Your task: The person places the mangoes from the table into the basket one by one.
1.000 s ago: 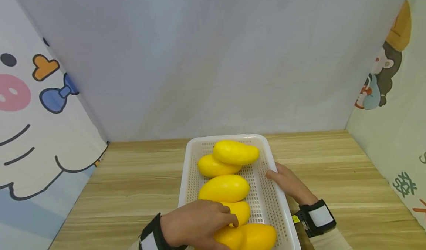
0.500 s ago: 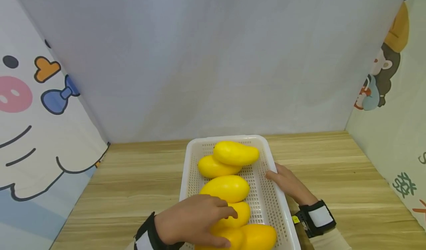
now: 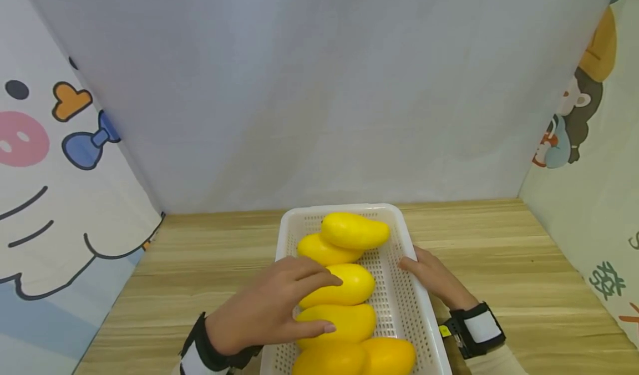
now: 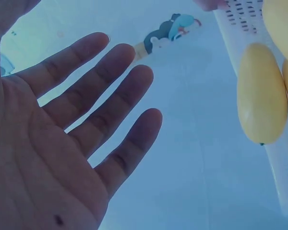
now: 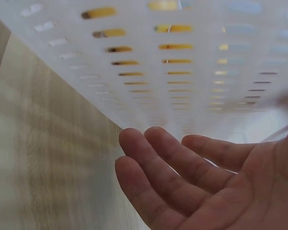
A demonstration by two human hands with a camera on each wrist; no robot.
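A white perforated plastic basket (image 3: 424, 330) holds several yellow mangoes, with one mango (image 3: 354, 231) lying on top of another at the far end. My left hand (image 3: 272, 303) hovers over the basket's left side in the head view, overlapping a middle mango (image 3: 354, 283). Its fingers (image 4: 129, 93) are spread and hold nothing in the left wrist view. At the basket's right side, my right hand (image 3: 434, 275) grips the rim, thumb over the edge. Its other fingers (image 5: 168, 177) lie along the outer wall. Two orange-yellow mangoes (image 3: 391, 355) sit side by side at the near end.
The basket stands on a wood-grain table (image 3: 214, 264). Behind it hangs a plain pale cloth (image 3: 319, 97). Printed cartoon panels, one on the left (image 3: 60, 208) and one on the right (image 3: 589, 208), flank the table.
My left hand has lifted off the near mangoes and shifted left and farther forward, its fingers straightening. The right hand keeps its place on the rim; the mangoes stay put.
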